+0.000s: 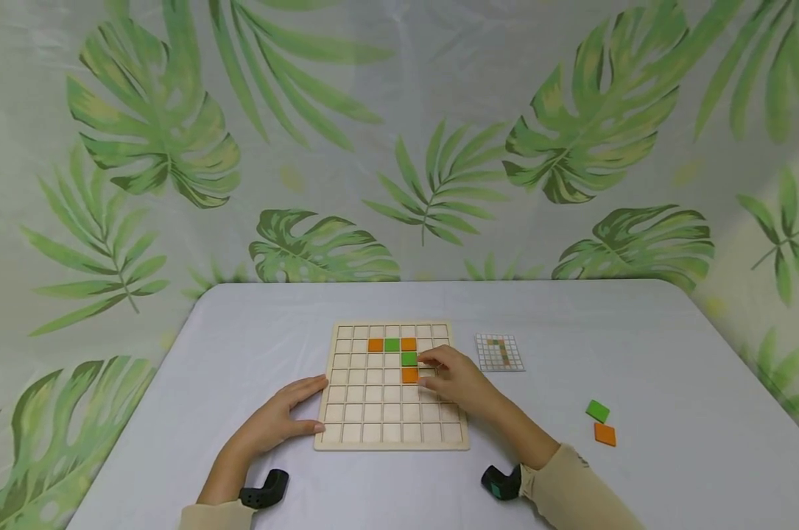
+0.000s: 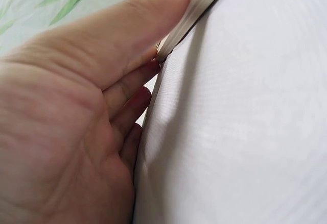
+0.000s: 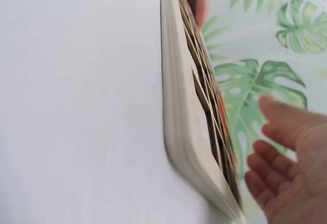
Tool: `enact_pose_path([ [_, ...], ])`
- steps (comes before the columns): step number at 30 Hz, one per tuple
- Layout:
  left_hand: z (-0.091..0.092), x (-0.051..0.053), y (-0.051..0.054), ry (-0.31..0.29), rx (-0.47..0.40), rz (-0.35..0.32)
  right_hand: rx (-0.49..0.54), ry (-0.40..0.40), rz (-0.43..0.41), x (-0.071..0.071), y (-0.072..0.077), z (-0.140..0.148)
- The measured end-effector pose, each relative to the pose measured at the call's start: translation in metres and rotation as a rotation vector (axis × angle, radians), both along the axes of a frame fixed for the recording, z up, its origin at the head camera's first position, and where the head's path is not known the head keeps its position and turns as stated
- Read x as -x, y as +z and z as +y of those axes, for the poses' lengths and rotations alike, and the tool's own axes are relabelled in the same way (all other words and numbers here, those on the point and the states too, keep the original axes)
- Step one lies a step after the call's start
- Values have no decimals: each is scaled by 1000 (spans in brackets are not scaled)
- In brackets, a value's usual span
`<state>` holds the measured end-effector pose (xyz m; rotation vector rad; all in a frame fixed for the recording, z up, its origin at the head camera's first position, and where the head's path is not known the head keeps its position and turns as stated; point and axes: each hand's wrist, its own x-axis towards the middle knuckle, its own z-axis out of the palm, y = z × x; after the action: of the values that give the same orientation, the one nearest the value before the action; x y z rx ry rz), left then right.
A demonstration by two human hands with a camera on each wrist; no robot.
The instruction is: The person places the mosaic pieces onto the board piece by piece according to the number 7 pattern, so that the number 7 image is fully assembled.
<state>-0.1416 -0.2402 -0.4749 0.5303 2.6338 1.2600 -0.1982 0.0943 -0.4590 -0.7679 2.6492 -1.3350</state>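
A wooden grid board (image 1: 379,434) lies on the table with several square tiles in its cells. Orange tile (image 1: 375,345), green tile (image 1: 392,345) and another orange tile (image 1: 409,344) form a row. Under the row's right end come a second green tile (image 1: 409,359) and a lower orange tile (image 1: 409,376). My right hand (image 1: 462,381) hovers over the board's right part, thumb and fingers apart beside these lower tiles; the right wrist view shows nothing between them. My left hand (image 1: 276,418) touches the board's left edge with extended thumb and fingers.
A small printed card (image 1: 499,352) with a coloured grid pattern lies right of the board. Farther right are a loose green tile (image 1: 598,411) and a loose orange tile (image 1: 605,434). A leaf-patterned curtain (image 1: 439,184) stands behind the white table (image 1: 273,316).
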Motion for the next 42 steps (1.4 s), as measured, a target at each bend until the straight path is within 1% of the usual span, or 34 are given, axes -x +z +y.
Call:
enact_pose_path([
  [3, 0, 0, -1, 3, 12, 8, 4, -19, 34, -9, 13, 14],
  [6, 0, 0, -1, 6, 14, 13, -10, -35, 106, -18, 24, 34],
  [8, 0, 0, 0, 4, 12, 13, -21, -53, 158, -23, 28, 51],
  [11, 1, -1, 1, 3, 10, 9, -48, -98, 218, -32, 31, 80],
  [15, 1, -2, 1, 5, 9, 3, -89, -172, 241, -44, 30, 119],
  [19, 1, -2, 2, 2, 3, 7, -142, -252, 218, -56, 24, 150],
  [22, 1, -2, 2, -5, -2, 8, -160, -303, 137, -64, 19, 168],
  [25, 2, -2, 1, -4, 5, 13, -179, -346, 95, -68, 14, 181],
  [29, 2, -1, 1, -5, 8, 18, -203, -382, 86, -69, 5, 196],
  [32, 2, -2, 1, -9, -1, 14, -211, -394, 46, -68, -2, 204],
  [36, 3, -2, 2, -5, -5, 6, -245, -420, 44, -67, -9, 215],
  [39, 3, -2, 2, -1, -3, 4, -271, -437, 54, -66, -11, 220],
  [42, 3, -2, 2, 2, -1, 3, -284, -434, 45, -67, -10, 222],
])
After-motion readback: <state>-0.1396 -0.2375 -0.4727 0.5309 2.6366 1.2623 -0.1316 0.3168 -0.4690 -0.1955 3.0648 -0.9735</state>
